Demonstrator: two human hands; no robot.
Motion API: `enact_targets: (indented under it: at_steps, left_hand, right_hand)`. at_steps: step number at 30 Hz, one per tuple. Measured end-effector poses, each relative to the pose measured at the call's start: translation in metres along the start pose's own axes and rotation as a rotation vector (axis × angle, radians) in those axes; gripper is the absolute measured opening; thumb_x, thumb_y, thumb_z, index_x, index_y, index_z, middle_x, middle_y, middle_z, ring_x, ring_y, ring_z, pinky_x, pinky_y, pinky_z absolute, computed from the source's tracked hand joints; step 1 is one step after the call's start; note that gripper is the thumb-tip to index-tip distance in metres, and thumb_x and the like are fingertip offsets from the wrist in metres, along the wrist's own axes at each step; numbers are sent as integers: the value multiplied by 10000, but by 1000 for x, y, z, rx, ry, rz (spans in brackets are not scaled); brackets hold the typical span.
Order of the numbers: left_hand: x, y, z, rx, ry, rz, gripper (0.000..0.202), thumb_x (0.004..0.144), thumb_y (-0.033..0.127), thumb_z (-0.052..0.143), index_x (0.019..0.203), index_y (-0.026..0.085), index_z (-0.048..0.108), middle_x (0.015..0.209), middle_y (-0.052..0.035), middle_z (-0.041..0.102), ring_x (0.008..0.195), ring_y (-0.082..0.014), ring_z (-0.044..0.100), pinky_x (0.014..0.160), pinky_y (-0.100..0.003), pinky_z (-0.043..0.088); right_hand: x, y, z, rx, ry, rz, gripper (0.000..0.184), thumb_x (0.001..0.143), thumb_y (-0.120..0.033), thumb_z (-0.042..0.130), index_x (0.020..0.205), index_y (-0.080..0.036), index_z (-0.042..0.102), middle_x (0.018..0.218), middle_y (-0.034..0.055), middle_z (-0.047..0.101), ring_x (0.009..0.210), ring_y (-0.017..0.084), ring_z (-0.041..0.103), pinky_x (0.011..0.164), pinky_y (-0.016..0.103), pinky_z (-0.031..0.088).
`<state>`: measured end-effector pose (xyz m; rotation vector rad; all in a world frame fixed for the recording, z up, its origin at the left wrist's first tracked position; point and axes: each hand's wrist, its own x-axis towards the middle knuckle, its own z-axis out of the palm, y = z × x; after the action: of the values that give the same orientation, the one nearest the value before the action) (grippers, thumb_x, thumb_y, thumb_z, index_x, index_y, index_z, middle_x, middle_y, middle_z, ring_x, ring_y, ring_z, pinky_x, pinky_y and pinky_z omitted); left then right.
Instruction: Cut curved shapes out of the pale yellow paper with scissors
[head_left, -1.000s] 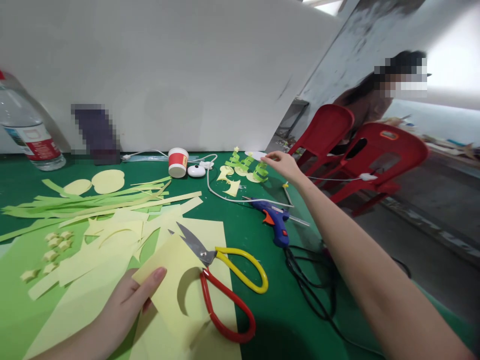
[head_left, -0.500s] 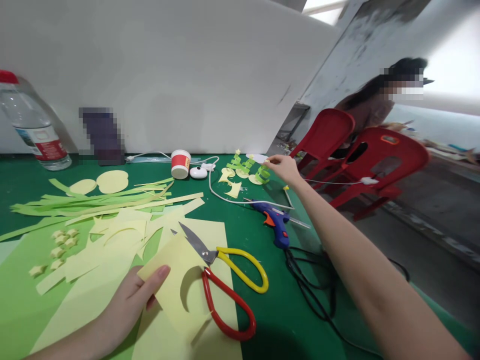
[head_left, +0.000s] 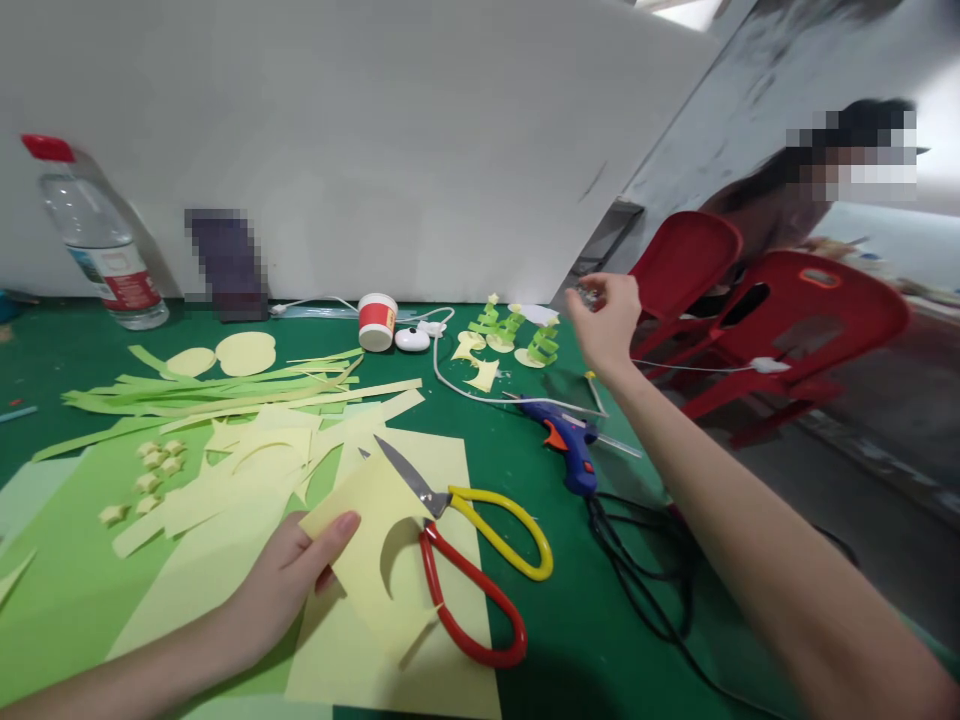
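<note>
My left hand (head_left: 289, 575) pinches a pale yellow paper sheet (head_left: 375, 560) with a curved cut in it, thumb on top, near the table's front. Scissors (head_left: 457, 545) with one yellow and one red handle lie on that sheet, just right of the hand. My right hand (head_left: 609, 322) is raised above the table's far right edge, its fingers curled loosely and nothing visible in them. Just left of it stand small green paper trees (head_left: 517, 330) and a pale paper disc (head_left: 534, 313) on the green table (head_left: 570, 610).
A blue glue gun (head_left: 570, 442) with a black cord lies right of the scissors. Green and yellow paper strips (head_left: 225, 395), cut circles, small stars, a red-banded cup (head_left: 376, 321), a white charger and a water bottle (head_left: 101, 245) fill the table. A person sits beyond red chairs (head_left: 787, 320).
My right hand let go of the pale disc beside the paper trees and lifted up and to the right. The view drifted slightly; my left hand kept its hold.
</note>
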<state>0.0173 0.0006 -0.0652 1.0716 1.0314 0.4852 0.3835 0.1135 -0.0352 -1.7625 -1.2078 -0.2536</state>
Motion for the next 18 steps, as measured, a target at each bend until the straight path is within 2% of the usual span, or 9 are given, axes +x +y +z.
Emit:
enact_targets:
  at_steps: [2, 4, 7, 8, 9, 10, 11, 15, 18]
  left_hand:
    - [0, 0, -3, 96, 20, 46, 439, 766, 440, 533, 435, 165, 448, 432, 25, 478, 426, -105, 463, 423, -208, 355]
    - [-1, 0, -6, 194, 26, 112, 447, 785, 444, 503, 442, 164, 441, 450, 26, 451, 440, -95, 435, 414, -200, 306]
    - [-5, 6, -8, 244, -41, 196, 397, 801, 435, 468, 518, 158, 498, 494, 25, 448, 459, -91, 402, 419, -200, 282]
    - [-7, 10, -8, 247, -74, 219, 383, 802, 431, 462, 537, 158, 508, 503, 25, 446, 457, -89, 389, 417, -200, 273]
    - [-9, 13, -8, 251, -104, 237, 368, 803, 426, 458, 561, 156, 519, 516, 22, 452, 463, -90, 385, 418, -200, 270]
    - [-11, 17, -8, 259, -133, 247, 356, 802, 424, 456, 579, 155, 524, 522, 21, 450, 467, -92, 380, 423, -202, 271]
    - [-14, 21, -8, 268, -157, 248, 353, 802, 428, 449, 593, 154, 525, 523, 21, 443, 475, -96, 382, 434, -206, 280]
    - [-27, 33, -10, 350, -238, 235, 373, 799, 454, 425, 567, 165, 464, 512, 33, 374, 474, -98, 348, 434, -216, 259]
    - [-35, 40, -10, 464, -336, 284, 377, 829, 384, 381, 510, 183, 359, 484, 51, 297, 440, -81, 272, 417, -226, 203]
  right_hand:
    - [-17, -32, -4, 110, -53, -26, 186, 807, -192, 424, 961, -190, 529, 1060, 121, 523, 950, 239, 495, 871, 437, 352]
    - [-43, -68, -11, 234, -216, -49, 152, 810, -239, 437, 899, -200, 554, 938, 94, 578, 838, 210, 540, 765, 374, 423]
    - [-92, -116, -26, 404, -618, -91, 206, 790, -366, 500, 771, -199, 619, 726, 33, 627, 621, 153, 564, 575, 283, 464]
    - [-109, -129, -32, 474, -802, -104, 250, 800, -402, 490, 773, -199, 633, 698, 19, 632, 587, 138, 563, 547, 264, 466]
    - [-125, -140, -37, 618, -1061, -42, 244, 790, -401, 513, 796, -187, 631, 711, 23, 636, 610, 138, 569, 543, 252, 462]
    - [-139, -149, -42, 721, -1231, 49, 221, 773, -384, 554, 814, -178, 626, 764, 27, 634, 645, 139, 575, 571, 254, 465]
    - [-150, -155, -47, 788, -1328, 113, 193, 748, -351, 598, 827, -177, 629, 802, 28, 632, 692, 146, 579, 602, 256, 465]
    - [-175, -168, -57, 1017, -1349, 328, 162, 679, -275, 680, 813, -195, 635, 751, -6, 614, 684, 134, 555, 594, 224, 437]
    - [-180, -169, -61, 994, -1366, 445, 168, 618, -262, 722, 666, -173, 587, 621, -25, 541, 551, 102, 478, 485, 195, 377]
